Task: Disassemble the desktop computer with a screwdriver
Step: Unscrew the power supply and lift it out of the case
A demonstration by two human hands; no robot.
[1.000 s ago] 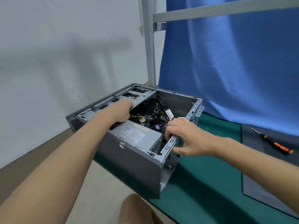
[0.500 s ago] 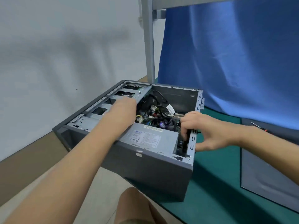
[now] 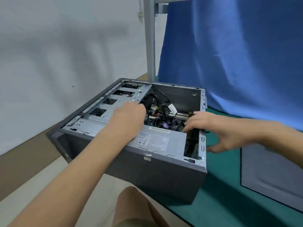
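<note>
two hands brace the computer case overhanging the table: my left hand hooked over the drive cage, my right hand pinching the rear wall.

Grey desktop computer lying on its side, side panel off, open face up. Set askew at the left edge of the green mat, left part jutting out past that edge. Inside: silver drive cage on the side farthest from the mat, labelled power supply along the near wall, black cables tangled mid-case over a circuit board, perhaps with a fan, too dim to be sure. Slotted rear frame facing the mat's middle.
</note>
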